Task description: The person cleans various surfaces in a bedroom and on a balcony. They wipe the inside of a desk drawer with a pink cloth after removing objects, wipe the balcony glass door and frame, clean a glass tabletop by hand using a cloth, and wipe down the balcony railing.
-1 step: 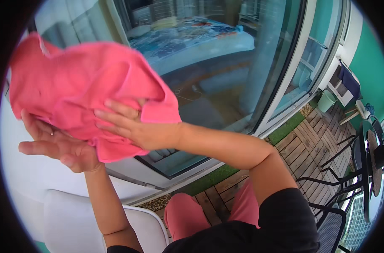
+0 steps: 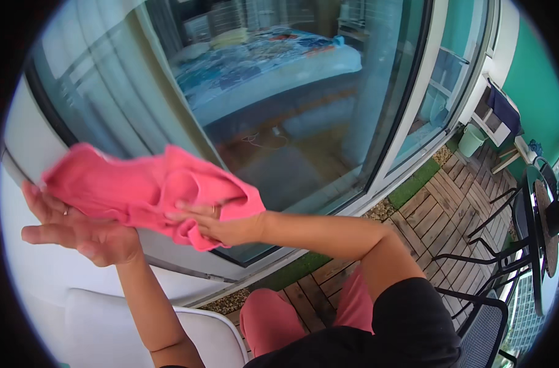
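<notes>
Your left hand (image 2: 89, 236) is open beside the pink cloth (image 2: 117, 184), and your right hand (image 2: 221, 228) is on it, but I can't tell if it grips. The cloth, in front of the glass door (image 2: 319, 156), looks light, soft and floppy, so hold two edges; it is lower and flatter than before, showing more curtain (image 2: 117, 98).

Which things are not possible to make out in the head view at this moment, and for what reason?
- Head view: right hand, thumb out of sight, so its grip is unclear.
- Head view: pink cloth, far side hidden by its near side; blur softens its folds.
- Head view: white chair, partly covered by the left forearm and cut off by the lower edge.
- Head view: pale green bucket, too small to tell any contents.
</notes>
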A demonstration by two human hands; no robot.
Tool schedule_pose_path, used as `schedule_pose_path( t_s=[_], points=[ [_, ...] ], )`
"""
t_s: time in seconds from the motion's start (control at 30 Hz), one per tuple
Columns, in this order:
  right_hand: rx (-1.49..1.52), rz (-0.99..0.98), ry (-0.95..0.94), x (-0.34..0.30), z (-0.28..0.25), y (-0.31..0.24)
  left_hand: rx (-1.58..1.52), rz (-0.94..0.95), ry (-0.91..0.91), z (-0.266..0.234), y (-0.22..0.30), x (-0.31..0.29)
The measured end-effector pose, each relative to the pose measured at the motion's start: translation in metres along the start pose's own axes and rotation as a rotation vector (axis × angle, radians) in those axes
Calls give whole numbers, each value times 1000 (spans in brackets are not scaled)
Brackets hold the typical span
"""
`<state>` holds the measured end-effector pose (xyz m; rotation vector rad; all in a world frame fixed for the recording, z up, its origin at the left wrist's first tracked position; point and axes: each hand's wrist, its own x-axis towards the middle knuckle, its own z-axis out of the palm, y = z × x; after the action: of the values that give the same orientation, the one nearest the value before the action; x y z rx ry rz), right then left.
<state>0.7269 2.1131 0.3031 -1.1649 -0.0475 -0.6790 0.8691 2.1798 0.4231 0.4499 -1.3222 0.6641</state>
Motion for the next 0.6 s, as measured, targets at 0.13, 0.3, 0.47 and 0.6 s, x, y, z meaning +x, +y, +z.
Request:
schedule_pose_path(
  t_s=[0.13,0.3,0.47,0.6],
  points=[
    [-62,294,-224,-111,-112,228,289,135,-133,-11,12,33],
    [-634,473,396,-227,-166,266,363,111,-204,35,-1,-4],
    [-756,468,675,-215,-94,80,669,-296,-707,19,73,1],
    [-596,280,715,-223,-16,-123,-116,-1894,-1114,122,183,-27]
  ],
)
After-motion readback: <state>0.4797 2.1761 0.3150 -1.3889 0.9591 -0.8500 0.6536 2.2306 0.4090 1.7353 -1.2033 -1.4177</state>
